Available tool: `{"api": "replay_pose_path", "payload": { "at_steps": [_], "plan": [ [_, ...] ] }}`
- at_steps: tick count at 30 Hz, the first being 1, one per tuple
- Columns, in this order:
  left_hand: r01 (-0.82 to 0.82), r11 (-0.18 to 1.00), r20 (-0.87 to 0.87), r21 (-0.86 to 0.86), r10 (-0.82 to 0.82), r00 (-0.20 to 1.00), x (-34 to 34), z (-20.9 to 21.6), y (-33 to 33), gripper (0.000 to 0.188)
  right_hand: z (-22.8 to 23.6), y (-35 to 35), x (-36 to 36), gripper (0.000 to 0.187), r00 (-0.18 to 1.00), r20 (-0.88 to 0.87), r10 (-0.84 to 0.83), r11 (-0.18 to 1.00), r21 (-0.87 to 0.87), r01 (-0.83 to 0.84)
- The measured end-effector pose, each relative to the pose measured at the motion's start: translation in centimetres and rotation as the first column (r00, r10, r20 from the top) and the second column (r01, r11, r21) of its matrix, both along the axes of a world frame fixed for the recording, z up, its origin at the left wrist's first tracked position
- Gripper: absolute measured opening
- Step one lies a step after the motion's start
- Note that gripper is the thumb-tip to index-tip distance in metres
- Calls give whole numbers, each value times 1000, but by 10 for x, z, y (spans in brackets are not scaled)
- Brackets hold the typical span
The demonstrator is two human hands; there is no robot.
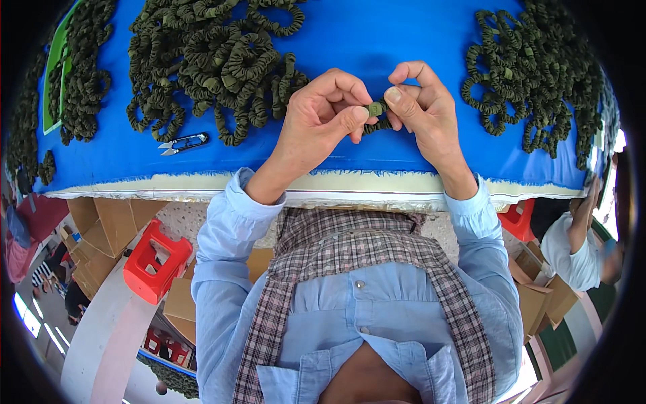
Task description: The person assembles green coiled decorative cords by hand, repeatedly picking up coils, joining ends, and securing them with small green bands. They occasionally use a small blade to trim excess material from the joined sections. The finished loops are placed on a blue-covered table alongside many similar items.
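Between my hands, just above the blue table cover, is a dark green scrunchie (pixel 375 109) with a lighter green patch of fabric on it. My left hand (pixel 321 118) pinches its left side between thumb and fingers. On the other side my right hand (pixel 424 111) grips it, thumb and fingertips pressed together. The fingers hide much of the scrunchie. A big pile of dark green scrunchies (pixel 229 57) lies beyond and left of my left hand. Another heap of scrunchies (pixel 531 74) spreads out to the right of my right hand.
Small thread snips (pixel 184 143) lie on the blue cover (pixel 363 34), left of my hands. More scrunchies (pixel 84 81) are at the far left by a green-edged sheet. Below the table edge stand a red stool (pixel 156 262) and cardboard boxes. Another person (pixel 579 236) is at the right.
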State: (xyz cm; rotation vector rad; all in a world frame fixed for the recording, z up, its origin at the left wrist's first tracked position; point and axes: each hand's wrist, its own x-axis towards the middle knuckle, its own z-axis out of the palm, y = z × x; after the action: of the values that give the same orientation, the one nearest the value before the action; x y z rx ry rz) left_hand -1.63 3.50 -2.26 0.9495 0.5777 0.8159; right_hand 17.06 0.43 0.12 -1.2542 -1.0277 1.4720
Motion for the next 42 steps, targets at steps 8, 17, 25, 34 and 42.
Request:
{"api": "replay_pose_path", "payload": {
  "at_steps": [8, 17, 25, 34, 42],
  "plan": [
    [95, 995, -37, 5, -95, 995, -4, 2, 0, 12, 3, 0, -2, 30, 1000, -4, 22, 999, -33, -22],
    [42, 998, 126, -43, -36, 991, 1, -8, -2, 15, -2, 7, 14, 21, 999, 22, -37, 999, 22, 37],
    [-3, 993, -104, 120, 16, 994, 1, -4, -5, 12, 11, 1, 10, 14, 969, 63, 237, 970, -69, -233],
    [-20, 1000, 73, -19, 22, 997, 1, 1, -2, 10, 2, -6, 9, 13, 962, 239, 132, 971, 165, -175],
    [-7, 995, 33, -103, 11, 999, -3, 3, 1, 9, -5, -4, 10, 13, 920, 388, 48, 910, 363, -200]
  ]
}}
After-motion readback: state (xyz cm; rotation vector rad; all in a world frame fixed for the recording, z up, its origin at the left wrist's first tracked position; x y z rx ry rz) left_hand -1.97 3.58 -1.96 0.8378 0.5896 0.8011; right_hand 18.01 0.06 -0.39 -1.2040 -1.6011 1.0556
